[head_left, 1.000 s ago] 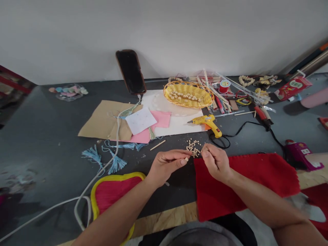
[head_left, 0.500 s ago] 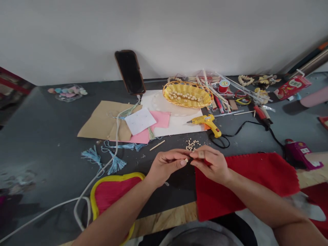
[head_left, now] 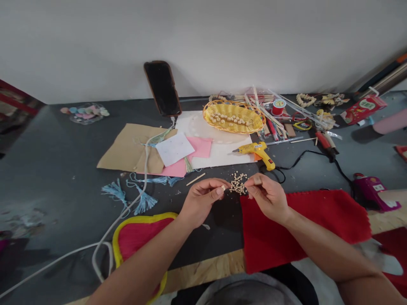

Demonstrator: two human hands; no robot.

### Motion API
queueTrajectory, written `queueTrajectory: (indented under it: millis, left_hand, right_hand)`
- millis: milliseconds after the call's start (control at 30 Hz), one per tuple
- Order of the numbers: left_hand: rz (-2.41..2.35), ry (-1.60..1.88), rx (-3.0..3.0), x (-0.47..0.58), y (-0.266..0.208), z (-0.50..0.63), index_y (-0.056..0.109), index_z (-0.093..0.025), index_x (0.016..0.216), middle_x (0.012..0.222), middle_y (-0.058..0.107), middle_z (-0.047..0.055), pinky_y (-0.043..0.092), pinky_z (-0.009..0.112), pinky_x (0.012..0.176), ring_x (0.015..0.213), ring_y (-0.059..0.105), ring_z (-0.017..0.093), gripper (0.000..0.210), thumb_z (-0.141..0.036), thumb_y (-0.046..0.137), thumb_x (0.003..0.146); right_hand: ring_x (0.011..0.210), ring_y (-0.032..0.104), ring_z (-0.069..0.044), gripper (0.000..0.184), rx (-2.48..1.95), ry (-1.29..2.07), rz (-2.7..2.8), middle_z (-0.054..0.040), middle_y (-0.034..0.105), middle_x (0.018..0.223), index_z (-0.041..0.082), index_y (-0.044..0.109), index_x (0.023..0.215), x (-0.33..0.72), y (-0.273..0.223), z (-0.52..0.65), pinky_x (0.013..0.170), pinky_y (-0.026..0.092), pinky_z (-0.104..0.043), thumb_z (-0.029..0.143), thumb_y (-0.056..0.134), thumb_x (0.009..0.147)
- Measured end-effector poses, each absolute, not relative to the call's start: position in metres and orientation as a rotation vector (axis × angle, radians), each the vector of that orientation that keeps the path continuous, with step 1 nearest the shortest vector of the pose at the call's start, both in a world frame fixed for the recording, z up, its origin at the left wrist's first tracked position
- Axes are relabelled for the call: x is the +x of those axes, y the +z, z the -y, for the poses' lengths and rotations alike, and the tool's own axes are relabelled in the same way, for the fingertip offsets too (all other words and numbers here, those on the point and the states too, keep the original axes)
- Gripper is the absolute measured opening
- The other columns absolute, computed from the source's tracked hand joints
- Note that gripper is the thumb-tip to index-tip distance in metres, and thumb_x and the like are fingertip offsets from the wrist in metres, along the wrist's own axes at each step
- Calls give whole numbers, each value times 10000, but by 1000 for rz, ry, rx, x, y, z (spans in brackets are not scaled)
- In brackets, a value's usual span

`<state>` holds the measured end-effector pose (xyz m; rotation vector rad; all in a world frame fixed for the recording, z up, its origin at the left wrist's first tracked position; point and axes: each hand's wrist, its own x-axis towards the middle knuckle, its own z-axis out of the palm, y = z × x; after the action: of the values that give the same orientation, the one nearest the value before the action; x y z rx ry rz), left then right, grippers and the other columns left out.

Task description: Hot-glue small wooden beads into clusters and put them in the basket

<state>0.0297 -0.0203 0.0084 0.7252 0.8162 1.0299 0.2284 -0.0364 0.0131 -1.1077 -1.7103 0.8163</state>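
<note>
My left hand (head_left: 203,199) pinches a tiny pale cluster of beads (head_left: 223,187) between thumb and forefinger. To its right, my right hand (head_left: 265,195) is closed with thumb and fingertips together at the edge of a heap of small pale beads (head_left: 238,183); whatever its fingertips hold is too small to make out. The two hands are apart, with the heap between and just beyond them. A yellow glue gun (head_left: 256,151) lies behind the heap, its nozzle pointing left. Farther back, a yellow wicker basket (head_left: 260,115) holds several small pale clusters.
Red felt (head_left: 305,224) lies under my right forearm. A red-pink piece with yellow trim (head_left: 140,237) and a white cable (head_left: 104,237) are at left. Blue tassels (head_left: 145,202) lie near brown paper (head_left: 121,148). A phone (head_left: 162,89) leans on the wall. Sticks (head_left: 254,99) clutter the back right.
My hands have moved apart, the left slightly leftward and the right slightly rightward. More of the bead heap between them now shows.
</note>
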Motion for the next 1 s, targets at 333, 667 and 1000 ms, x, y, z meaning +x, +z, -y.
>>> queueTrajectory:
  millis: [333, 667, 1000]
  left_hand:
    - [-767, 1033, 605, 28, 6, 18, 712, -151, 702, 668, 671, 12, 407, 227, 569, 557, 519, 85, 167, -259, 821, 637]
    - [-764, 823, 711, 31, 1, 26, 721, -146, 675, 668, 671, 5, 418, 231, 645, 635, 559, 103, 165, -229, 844, 601]
    - [-729, 733, 807, 28, 1, 24, 729, -127, 690, 640, 631, 7, 356, 229, 608, 610, 500, 98, 179, -280, 813, 652]
  right_hand:
    - [736, 634, -136, 141, -953, 890, 2000, -67, 655, 876, 184, 640, 1009, 227, 12, 33, 666, 560, -252, 183, 590, 876]
    - [786, 648, -153, 189, -892, 630, 1908, -68, 664, 868, 208, 646, 1040, 213, 13, 40, 680, 579, -266, 195, 647, 851]
    - [764, 663, -142, 191, -868, 599, 1971, -76, 677, 867, 174, 652, 1000, 216, 13, 40, 676, 581, -234, 130, 655, 813]
